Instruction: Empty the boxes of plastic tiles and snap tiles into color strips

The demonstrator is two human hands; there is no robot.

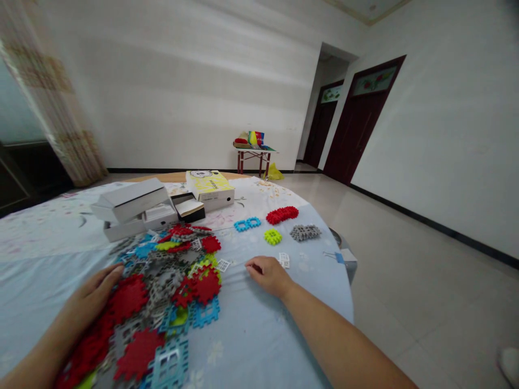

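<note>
A heap of toothed plastic building pieces (162, 281) in red, grey, blue and lime green lies at the left of the table. My left hand (95, 292) rests against its left side, fingers stretched out and close to red pieces (128, 297). To the right of the heap, my right hand (267, 273) is over the cloth with its fingers curled in; whatever they may hold is hidden. A small white window-like piece (284, 260) lies just behind it, another (223, 265) by the heap. Beyond are sorted pieces: red (283, 215), grey (305, 232), lime green (273, 236) and blue (247, 223).
White boxes (132, 200), a black box (188, 208) and a yellow-and-white box (211, 189) stand behind the heap. A grey object (349, 265) is beside the table's right edge. A small table (254, 151) with colourful items stands at the far wall.
</note>
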